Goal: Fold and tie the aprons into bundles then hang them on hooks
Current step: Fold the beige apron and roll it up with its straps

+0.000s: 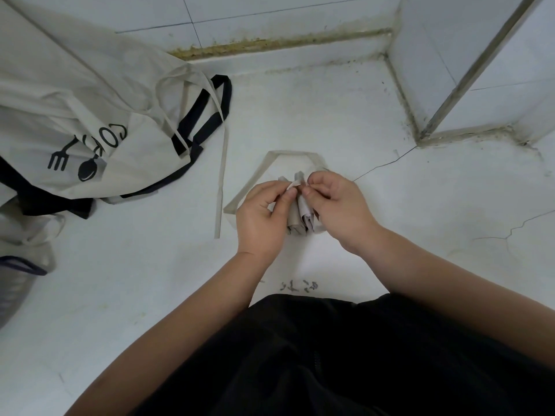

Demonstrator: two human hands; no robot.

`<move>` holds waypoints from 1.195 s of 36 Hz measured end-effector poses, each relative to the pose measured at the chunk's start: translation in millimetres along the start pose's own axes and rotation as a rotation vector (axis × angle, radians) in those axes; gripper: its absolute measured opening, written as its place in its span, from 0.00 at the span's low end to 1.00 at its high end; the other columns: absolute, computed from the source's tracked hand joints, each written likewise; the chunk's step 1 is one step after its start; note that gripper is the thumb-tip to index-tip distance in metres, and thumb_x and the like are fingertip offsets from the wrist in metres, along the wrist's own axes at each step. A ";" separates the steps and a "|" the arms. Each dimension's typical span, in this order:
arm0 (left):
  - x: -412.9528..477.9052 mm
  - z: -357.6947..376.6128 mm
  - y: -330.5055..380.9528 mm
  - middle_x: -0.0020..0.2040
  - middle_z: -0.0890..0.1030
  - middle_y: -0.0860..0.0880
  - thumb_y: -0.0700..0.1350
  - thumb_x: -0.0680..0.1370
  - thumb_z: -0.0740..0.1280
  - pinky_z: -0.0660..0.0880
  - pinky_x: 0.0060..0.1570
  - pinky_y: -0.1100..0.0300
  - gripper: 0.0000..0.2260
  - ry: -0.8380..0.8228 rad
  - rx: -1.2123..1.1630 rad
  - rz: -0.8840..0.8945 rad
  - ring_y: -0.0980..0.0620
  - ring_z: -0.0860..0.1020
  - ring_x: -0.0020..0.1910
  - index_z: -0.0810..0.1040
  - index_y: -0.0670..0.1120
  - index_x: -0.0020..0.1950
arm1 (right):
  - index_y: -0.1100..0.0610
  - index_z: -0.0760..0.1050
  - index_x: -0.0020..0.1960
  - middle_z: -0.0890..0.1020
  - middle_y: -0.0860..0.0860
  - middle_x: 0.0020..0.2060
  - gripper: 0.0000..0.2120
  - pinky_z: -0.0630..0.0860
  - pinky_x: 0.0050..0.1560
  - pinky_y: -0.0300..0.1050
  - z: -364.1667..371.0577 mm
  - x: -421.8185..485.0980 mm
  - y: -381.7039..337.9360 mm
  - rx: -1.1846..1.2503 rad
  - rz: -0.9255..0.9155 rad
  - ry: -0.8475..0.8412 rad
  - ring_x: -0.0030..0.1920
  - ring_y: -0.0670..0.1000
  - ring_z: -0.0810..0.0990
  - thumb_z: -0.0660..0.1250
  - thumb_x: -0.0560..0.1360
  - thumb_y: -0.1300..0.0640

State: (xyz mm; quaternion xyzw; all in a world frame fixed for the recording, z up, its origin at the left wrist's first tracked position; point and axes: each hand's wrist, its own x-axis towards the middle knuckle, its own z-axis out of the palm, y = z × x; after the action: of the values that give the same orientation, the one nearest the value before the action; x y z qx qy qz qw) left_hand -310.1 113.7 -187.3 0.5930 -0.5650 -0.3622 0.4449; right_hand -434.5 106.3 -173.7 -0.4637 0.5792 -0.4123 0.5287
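Beige rolled apron bundle lies on the white floor in the head view, between and just under both hands, its long axis running away from the person; left hand and right hand, equally near, each pinch the tie ends over its far end; its strap loop spreads beyond; unfolded aprons lie well to the left.
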 end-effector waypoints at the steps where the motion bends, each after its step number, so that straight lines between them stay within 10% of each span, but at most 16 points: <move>1: 0.3 -0.2 1.0 0.50 0.82 0.52 0.40 0.77 0.68 0.74 0.59 0.59 0.07 -0.009 -0.024 -0.009 0.54 0.79 0.54 0.83 0.48 0.52 | 0.51 0.74 0.43 0.79 0.47 0.36 0.09 0.71 0.35 0.34 0.2 -0.3 1.1 0.028 0.006 0.000 0.33 0.44 0.74 0.63 0.79 0.63; 6: 3.9 -3.1 11.2 0.44 0.82 0.61 0.41 0.79 0.67 0.76 0.60 0.50 0.12 -0.078 -0.174 -0.228 0.56 0.80 0.53 0.81 0.60 0.48 | 0.55 0.78 0.51 0.81 0.49 0.44 0.06 0.74 0.52 0.38 -0.9 -1.8 6.0 -0.001 -0.027 -0.006 0.43 0.43 0.77 0.64 0.78 0.62; 12: 9.5 -11.5 21.3 0.39 0.82 0.50 0.43 0.80 0.65 0.78 0.49 0.42 0.08 -0.188 -0.196 -0.279 0.51 0.79 0.41 0.85 0.49 0.48 | 0.53 0.78 0.50 0.80 0.46 0.40 0.06 0.71 0.44 0.31 -3.7 -3.4 0.8 -0.193 -0.126 -0.099 0.39 0.41 0.75 0.63 0.79 0.60; 17: 11.6 -19.0 20.7 0.50 0.84 0.51 0.41 0.81 0.63 0.79 0.54 0.47 0.09 -0.311 -0.253 -0.375 0.48 0.81 0.52 0.82 0.47 0.57 | 0.55 0.79 0.48 0.79 0.43 0.37 0.07 0.68 0.38 0.25 -7.0 0.7 -4.4 -0.288 -0.136 -0.116 0.33 0.33 0.74 0.62 0.79 0.61; 25: 9.9 -19.4 18.0 0.55 0.82 0.49 0.40 0.76 0.70 0.75 0.59 0.60 0.14 -0.367 -0.213 -0.264 0.57 0.80 0.55 0.80 0.45 0.61 | 0.53 0.79 0.42 0.81 0.45 0.35 0.09 0.74 0.40 0.38 -9.0 -0.7 -5.5 -0.258 -0.034 -0.085 0.37 0.44 0.78 0.63 0.78 0.59; 32: 9.7 -16.6 14.1 0.45 0.84 0.59 0.40 0.77 0.69 0.77 0.55 0.61 0.06 -0.378 -0.209 -0.234 0.63 0.80 0.49 0.84 0.48 0.44 | 0.54 0.78 0.40 0.77 0.49 0.29 0.11 0.64 0.20 0.31 -11.9 -3.0 -9.2 -0.206 0.041 -0.072 0.26 0.45 0.73 0.63 0.79 0.55; 43: 17.4 -18.0 3.9 0.47 0.84 0.53 0.38 0.80 0.63 0.78 0.54 0.60 0.08 -0.486 -0.429 -0.382 0.53 0.81 0.48 0.81 0.40 0.53 | 0.58 0.74 0.50 0.77 0.49 0.29 0.07 0.67 0.30 0.37 -22.4 5.8 -10.6 -0.056 0.230 -0.191 0.29 0.46 0.71 0.61 0.79 0.55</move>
State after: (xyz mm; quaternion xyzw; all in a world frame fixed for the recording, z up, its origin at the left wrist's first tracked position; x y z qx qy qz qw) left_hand -293.0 98.7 -176.2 0.4778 -0.4445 -0.6789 0.3365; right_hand -455.8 97.9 -162.5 -0.4461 0.5868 -0.2864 0.6120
